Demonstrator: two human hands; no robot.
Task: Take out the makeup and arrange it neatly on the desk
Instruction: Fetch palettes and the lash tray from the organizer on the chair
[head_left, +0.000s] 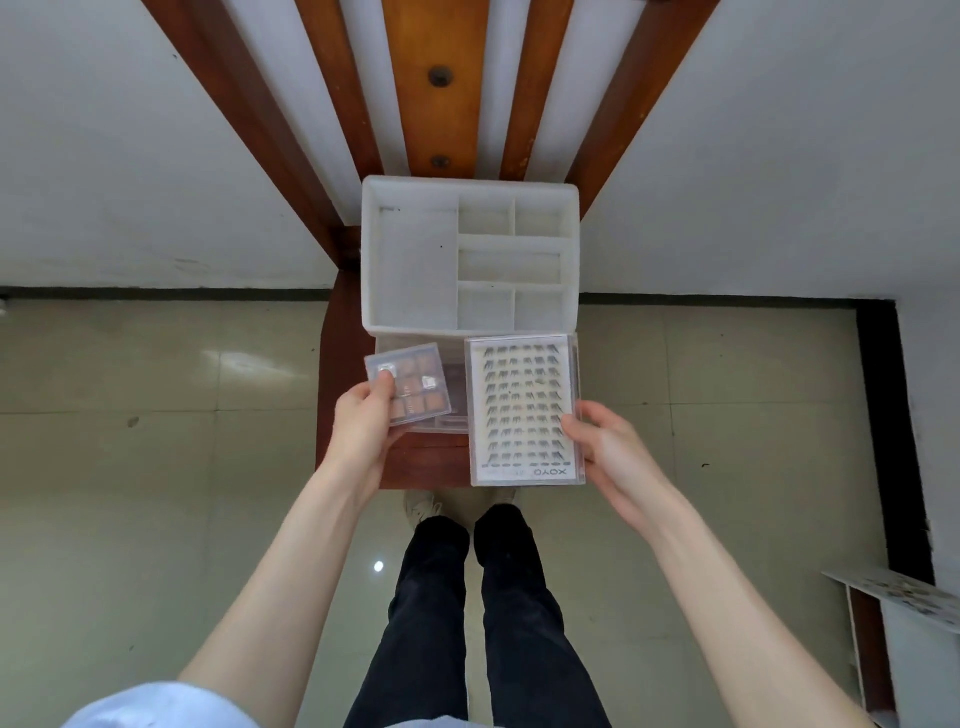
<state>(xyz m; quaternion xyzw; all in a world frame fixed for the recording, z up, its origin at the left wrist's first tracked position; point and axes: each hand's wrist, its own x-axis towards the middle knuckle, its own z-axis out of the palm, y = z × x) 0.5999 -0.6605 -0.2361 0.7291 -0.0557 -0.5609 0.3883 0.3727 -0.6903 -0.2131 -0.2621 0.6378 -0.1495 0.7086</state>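
White plastic compartment organiser (470, 254) sits on the red-brown wooden counter (337, 415). In front of it, the left hand (363, 421) pinches a clear-lidded eyeshadow palette (410, 384); the right hand (605, 447) grips a clear false-lash case (524, 410). Removal step in hand; next, both need setting down aligned on the counter.
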